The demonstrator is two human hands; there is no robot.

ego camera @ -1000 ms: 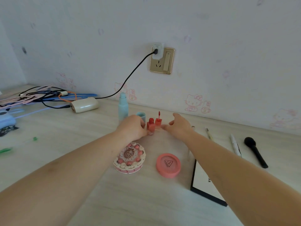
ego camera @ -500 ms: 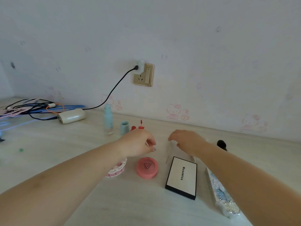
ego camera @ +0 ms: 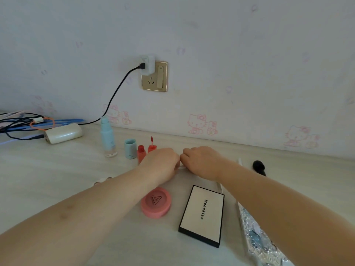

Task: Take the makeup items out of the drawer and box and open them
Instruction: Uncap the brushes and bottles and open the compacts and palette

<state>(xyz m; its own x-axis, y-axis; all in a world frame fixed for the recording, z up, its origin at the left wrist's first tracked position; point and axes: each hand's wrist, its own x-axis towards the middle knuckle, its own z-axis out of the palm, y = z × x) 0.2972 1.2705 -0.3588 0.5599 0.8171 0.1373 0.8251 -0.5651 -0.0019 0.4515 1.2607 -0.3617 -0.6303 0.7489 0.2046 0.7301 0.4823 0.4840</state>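
**Both hands on a thin stick, open lip tint at your knuckles**

Your left hand (ego camera: 163, 164) and right hand (ego camera: 199, 162) meet over the desk (ego camera: 57, 179), fingers curled around a slim pale stick (ego camera: 181, 167) of which only a short piece shows between them. It looks like you mean to pull its cap off, but whether it is a pencil or a liner you cannot tell from here.

Watch the left. The uncapped red lip tint bottle (ego camera: 141, 153) stands just beside your left knuckles, with its wand cap (ego camera: 151, 145) upright next to it. A sharp tug that frees the stick could swing that hand into them, tip the bottle and spill tint on the wood.

The pink compact (ego camera: 156, 202) and the Mooekiss palette (ego camera: 202, 215) lie closed near your forearms; a dropped elbow could shove them.
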